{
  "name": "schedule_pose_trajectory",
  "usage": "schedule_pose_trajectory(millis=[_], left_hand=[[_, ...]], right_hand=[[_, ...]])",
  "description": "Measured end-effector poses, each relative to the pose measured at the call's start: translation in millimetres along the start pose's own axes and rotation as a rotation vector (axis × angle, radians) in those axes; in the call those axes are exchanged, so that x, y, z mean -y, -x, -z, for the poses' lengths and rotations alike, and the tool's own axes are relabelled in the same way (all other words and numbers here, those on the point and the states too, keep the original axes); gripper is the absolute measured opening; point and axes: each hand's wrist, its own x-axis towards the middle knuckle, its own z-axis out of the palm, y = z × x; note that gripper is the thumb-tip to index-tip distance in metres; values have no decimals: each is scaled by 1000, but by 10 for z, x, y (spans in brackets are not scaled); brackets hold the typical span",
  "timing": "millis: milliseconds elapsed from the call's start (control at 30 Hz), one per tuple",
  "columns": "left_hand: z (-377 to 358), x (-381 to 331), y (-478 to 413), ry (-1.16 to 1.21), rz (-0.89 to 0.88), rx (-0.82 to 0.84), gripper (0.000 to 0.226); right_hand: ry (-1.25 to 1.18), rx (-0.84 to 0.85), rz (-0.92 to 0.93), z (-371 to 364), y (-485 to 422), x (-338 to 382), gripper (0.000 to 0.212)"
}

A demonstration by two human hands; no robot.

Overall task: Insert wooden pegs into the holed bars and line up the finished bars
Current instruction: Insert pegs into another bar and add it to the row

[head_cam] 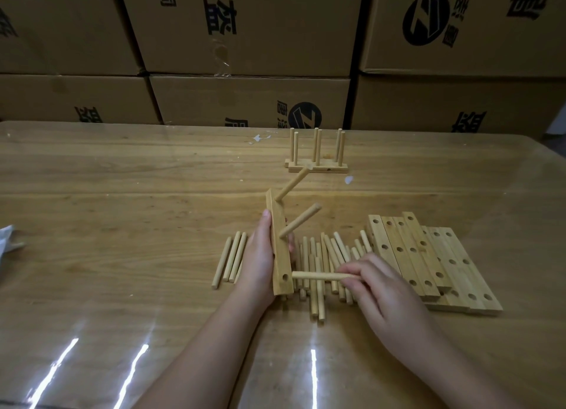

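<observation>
Wood bar (279, 255) is held up on its side in the middle of the table (122, 194). The left hand (258, 255) grips it, with the thumb along one side and the fingers curled round the other. Two pegs are stuck in the bar, and they point up toward 1 o'clock. One hole near the bottom end is still open.

The right hand (376, 289) pinches one peg (321, 275) in its fingertips. This peg lies flat and points to 9 o'clock, and its tip is just beside the open hole.

A pile of loose pegs (317, 252) lies on the table under the peg, at 3 o'clock from the bar. Three more pegs (231, 258) lie close together at 9 o'clock, just beside the left hand. A stack of bars (428, 255) with open holes lies past the pile at 3 o'clock.

The done bars (317, 165) stand side by side at 12 o'clock, well apart from the hands, with six pegs pointing up. Brown boxes (245, 41) are piled up behind the table. Something white (9, 237) shows at the far 9 o'clock edge
</observation>
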Motion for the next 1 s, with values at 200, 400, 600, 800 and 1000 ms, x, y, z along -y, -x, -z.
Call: schedule_pose_trajectory(millis=[200,400,600,800,1000], left_hand=[[-31,-35,27,39,-52,22,44],[-36,-40,27,21,-20,9,46],[-3,-36,15,-43,-42,10,47],[-31,-66,84,-174,-69,23,49],[-113,-110,152,-237,-121,12,40]], right_hand=[[104,95,63,-23,7,-14,32],[48,55,72,-23,32,-13,27],[101,88,134,-18,26,-11,33],[213,64,198,9,25,4,33],[244,34,233,-37,34,2,31]])
